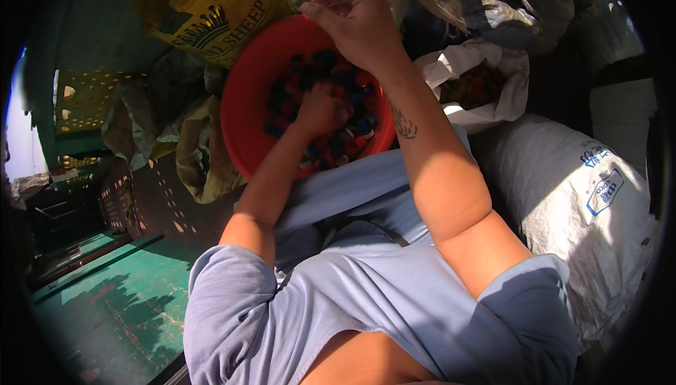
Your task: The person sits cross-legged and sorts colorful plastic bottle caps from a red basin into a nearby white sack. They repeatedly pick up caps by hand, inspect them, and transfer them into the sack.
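Note:
A large red basin (246,68) stands in front of my legs with a heap of small plastic caps (359,100), mostly blue, red and dark, with a few white ones. My left hand (325,109) is down inside the basin among the caps. Its fingers curl into the heap, and whatever they hold is hidden. Above the basin's far rim my right hand (352,19) is raised, palm turned leftward. Thumb and fingers are bent but apart, with nothing visible between them.
Beyond the basin stands a yellow printed sack (211,15). Right of it is an open white sack (517,79) of small brownish-red pieces. A full white sack (563,188) lies at my right side. Crumpled sacks (201,153) and a green surface (120,300) are at left.

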### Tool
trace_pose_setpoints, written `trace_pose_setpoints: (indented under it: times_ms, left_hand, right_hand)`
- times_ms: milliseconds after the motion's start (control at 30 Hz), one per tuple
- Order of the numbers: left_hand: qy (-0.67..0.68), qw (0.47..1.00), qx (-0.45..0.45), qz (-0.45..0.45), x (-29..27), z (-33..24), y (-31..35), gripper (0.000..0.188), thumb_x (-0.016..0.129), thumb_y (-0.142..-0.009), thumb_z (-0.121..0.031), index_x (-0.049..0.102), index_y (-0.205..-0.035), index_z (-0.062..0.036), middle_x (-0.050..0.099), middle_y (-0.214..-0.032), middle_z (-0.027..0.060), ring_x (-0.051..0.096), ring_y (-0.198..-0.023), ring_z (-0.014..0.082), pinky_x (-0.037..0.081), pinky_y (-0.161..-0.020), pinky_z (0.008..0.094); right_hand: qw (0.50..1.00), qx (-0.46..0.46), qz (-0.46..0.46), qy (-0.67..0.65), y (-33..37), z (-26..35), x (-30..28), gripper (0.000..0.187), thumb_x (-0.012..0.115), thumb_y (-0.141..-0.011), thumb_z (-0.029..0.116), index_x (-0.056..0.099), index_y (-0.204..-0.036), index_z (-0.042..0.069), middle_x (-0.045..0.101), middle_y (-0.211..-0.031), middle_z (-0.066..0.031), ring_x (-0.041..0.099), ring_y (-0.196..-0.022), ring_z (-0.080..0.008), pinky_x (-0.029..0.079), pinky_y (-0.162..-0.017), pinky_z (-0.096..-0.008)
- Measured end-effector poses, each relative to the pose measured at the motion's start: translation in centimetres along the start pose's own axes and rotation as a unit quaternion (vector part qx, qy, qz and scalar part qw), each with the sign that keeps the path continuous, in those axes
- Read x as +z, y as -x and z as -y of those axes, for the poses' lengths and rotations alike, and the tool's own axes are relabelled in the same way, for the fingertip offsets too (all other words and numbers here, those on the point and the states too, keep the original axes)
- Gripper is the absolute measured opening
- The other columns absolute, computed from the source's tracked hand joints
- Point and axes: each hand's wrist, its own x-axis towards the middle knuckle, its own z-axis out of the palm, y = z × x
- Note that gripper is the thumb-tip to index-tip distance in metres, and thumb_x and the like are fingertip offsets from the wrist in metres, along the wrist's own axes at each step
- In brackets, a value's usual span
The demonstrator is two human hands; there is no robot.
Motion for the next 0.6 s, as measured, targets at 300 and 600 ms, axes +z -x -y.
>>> trace_pose_setpoints:
  times_ms: [300, 600]
  left_hand:
    - [-0.047, 0.996, -0.066, -0.037, 0.7, -2.3, 1.0, 0.023, 0.071, -0.068, -0.027, 0.073, -0.088, -0.0153, 0.055, -0.111, 0.0106, 0.048, -0.109, 0.0302, 0.043, -0.086, 0.0455]
    - [-0.012, 1.0, -0.004, 0.016, 0.3, -0.7, 0.3, 0.024, 0.068, -0.074, -0.026, 0.072, -0.097, -0.0175, 0.054, -0.125, 0.006, 0.048, -0.115, 0.0285, 0.042, -0.093, 0.0451]
  right_hand:
    - [1.0, 0.009, 0.011, 0.027, 0.2, -0.1, 0.3, 0.031, 0.072, -0.085, 0.023, 0.065, -0.11, 0.006, 0.069, -0.089, -0.0024, 0.066, -0.082, -0.0089, 0.052, -0.075, -0.0242]
    - [1.0, 0.013, 0.008, 0.002, 0.2, 0.2, 0.1, 0.042, 0.073, -0.079, 0.032, 0.065, -0.108, 0.003, 0.071, -0.09, -0.0104, 0.068, -0.085, -0.021, 0.054, -0.078, -0.0326]
